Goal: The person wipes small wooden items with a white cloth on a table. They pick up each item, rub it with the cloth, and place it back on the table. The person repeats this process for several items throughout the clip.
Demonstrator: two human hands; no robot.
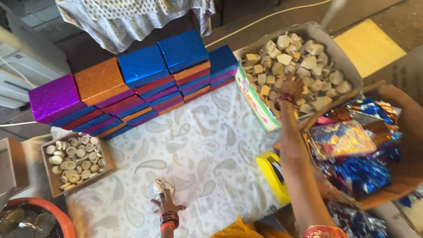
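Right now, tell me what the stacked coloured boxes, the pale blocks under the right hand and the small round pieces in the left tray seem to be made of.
Stacked blue, orange and purple boxes: probably card wrapped in glittery foil paper; the tops sparkle.
Pale cube-like blocks, touched by the right hand: matte, cream-coloured, perhaps clay or wax; unclear.
Small round beige pieces in the brown tray: dull, likely unglazed clay.

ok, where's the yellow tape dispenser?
Head view, lower right of centre: the yellow tape dispenser sits on the patterned cloth, just left of the right forearm.
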